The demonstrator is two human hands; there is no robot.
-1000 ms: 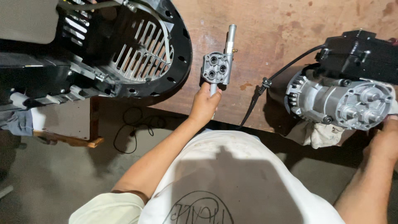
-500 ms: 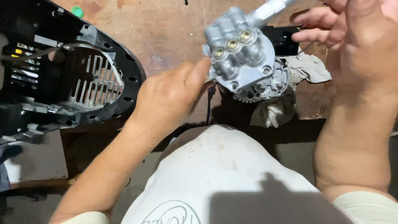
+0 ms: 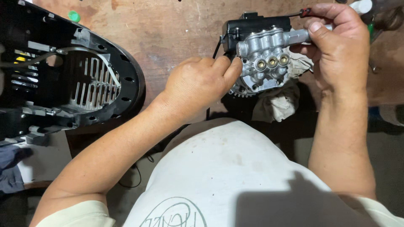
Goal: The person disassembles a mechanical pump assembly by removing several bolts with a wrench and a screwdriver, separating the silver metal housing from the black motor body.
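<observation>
Grey metal pump block (image 3: pixel 266 63) with three brass fittings along its face, held above the far right part of the brown wooden table (image 3: pixel 168 38). Left hand (image 3: pixel 201 86) closed against the block's left edge, fingers curled. Right hand (image 3: pixel 338 44) wrapped around the tube sticking out of the block's right side, thumb on top. Black motor box (image 3: pixel 252 26) just behind the block, a crumpled rag (image 3: pixel 280 103) beneath it. Black plastic housing (image 3: pixel 80 75) with a slotted grille lies far left, well apart.
</observation>
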